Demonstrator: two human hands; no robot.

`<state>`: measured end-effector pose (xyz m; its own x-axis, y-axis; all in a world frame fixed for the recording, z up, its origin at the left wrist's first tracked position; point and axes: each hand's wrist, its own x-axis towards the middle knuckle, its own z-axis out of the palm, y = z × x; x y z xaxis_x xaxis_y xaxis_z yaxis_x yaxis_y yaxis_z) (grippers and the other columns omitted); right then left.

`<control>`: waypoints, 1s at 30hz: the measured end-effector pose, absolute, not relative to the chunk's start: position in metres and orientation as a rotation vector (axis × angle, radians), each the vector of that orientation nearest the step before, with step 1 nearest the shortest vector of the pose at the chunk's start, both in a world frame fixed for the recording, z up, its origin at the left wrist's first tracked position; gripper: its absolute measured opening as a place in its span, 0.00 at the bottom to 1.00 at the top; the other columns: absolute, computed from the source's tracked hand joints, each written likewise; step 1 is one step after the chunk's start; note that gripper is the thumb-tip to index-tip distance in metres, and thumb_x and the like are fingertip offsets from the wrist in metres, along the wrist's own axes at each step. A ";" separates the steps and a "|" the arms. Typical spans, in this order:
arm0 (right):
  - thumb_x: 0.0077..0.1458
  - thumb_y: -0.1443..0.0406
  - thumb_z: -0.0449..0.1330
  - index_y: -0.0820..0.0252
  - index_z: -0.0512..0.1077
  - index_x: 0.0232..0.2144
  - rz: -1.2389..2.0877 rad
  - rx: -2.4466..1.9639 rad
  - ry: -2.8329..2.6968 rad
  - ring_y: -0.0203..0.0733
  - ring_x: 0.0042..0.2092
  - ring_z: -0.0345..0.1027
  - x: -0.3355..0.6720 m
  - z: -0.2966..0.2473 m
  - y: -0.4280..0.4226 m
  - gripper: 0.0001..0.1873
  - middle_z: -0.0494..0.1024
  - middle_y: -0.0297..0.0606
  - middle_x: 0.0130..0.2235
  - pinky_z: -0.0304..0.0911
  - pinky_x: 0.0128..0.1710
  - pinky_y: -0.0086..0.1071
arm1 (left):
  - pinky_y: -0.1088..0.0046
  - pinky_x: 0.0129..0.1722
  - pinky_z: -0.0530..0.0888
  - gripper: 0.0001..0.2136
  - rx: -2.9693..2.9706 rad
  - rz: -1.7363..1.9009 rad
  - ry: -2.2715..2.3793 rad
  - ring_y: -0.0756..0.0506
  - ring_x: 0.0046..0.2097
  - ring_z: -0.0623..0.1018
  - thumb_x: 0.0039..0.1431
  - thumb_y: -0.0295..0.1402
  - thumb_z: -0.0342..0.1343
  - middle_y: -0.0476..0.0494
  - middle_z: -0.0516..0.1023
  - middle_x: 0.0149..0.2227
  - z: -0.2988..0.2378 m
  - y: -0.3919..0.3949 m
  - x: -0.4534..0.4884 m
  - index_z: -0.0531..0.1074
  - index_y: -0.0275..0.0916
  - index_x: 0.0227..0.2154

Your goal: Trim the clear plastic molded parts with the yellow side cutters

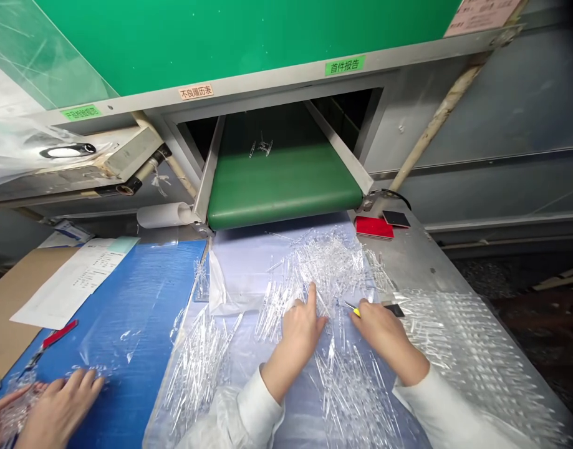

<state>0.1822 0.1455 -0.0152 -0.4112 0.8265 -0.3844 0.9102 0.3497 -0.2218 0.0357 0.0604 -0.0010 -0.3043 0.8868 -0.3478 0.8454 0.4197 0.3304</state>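
Note:
My left hand (301,321) is over the front edge of a heap of clear plastic pieces (330,262). Its index finger points forward into the heap and the thumb stands apart; nothing shows in its grasp. To its right, my right hand (382,330) is closed around a small hand tool (394,309) with a thin metal tip, a yellow part and a black end. The tool's tip points left toward the heap. More clear pieces lie below my hands (356,393) and in a bundle at the left (197,368).
A green conveyor belt (286,181) ends above the heap, carrying a few clear pieces. Rows of clear pieces (477,349) cover the metal table at right, near a red block (374,227). Another person's hands (57,399) handle clear pieces on the blue surface (141,312), beside a red-handled tool (59,333).

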 end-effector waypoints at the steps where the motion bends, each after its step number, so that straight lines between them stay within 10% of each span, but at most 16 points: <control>1: 0.61 0.62 0.57 0.61 0.68 0.48 -0.591 1.597 2.370 0.41 0.42 0.72 0.181 -0.015 0.143 0.14 0.74 0.40 0.47 0.69 0.40 0.40 | 0.65 0.37 0.71 0.35 1.452 0.155 2.198 0.37 0.39 0.78 0.59 0.34 0.54 0.32 0.74 0.42 -0.002 0.059 0.036 0.43 0.38 0.64; 7: 0.61 0.62 0.57 0.62 0.68 0.48 -0.695 1.625 2.348 0.41 0.41 0.72 0.177 -0.012 0.134 0.14 0.74 0.40 0.46 0.69 0.40 0.41 | 0.66 0.44 0.69 0.33 1.338 0.487 2.097 0.41 0.44 0.74 0.58 0.33 0.52 0.36 0.71 0.43 -0.016 0.051 0.039 0.44 0.36 0.64; 15: 0.61 0.63 0.56 0.62 0.67 0.48 -0.998 1.667 2.388 0.40 0.39 0.73 0.150 -0.011 0.130 0.14 0.75 0.39 0.45 0.70 0.38 0.38 | 0.75 0.30 0.70 0.30 1.113 0.749 1.974 0.49 0.27 0.73 0.61 0.30 0.47 0.50 0.73 0.29 -0.036 0.070 0.044 0.41 0.34 0.63; 23: 0.61 0.63 0.56 0.62 0.68 0.48 -1.054 1.699 2.528 0.40 0.40 0.72 0.153 0.007 0.135 0.14 0.75 0.39 0.45 0.69 0.39 0.39 | 0.67 0.44 0.69 0.29 1.200 0.875 1.924 0.42 0.45 0.73 0.59 0.26 0.44 0.34 0.74 0.47 0.006 0.074 0.057 0.46 0.34 0.63; 30: 0.61 0.62 0.57 0.62 0.69 0.47 -0.906 1.728 2.554 0.41 0.41 0.72 0.137 0.003 0.171 0.14 0.74 0.40 0.46 0.69 0.39 0.40 | 0.75 0.27 0.68 0.35 1.177 0.741 1.836 0.49 0.26 0.73 0.55 0.32 0.49 0.50 0.73 0.26 0.005 0.107 0.026 0.43 0.33 0.64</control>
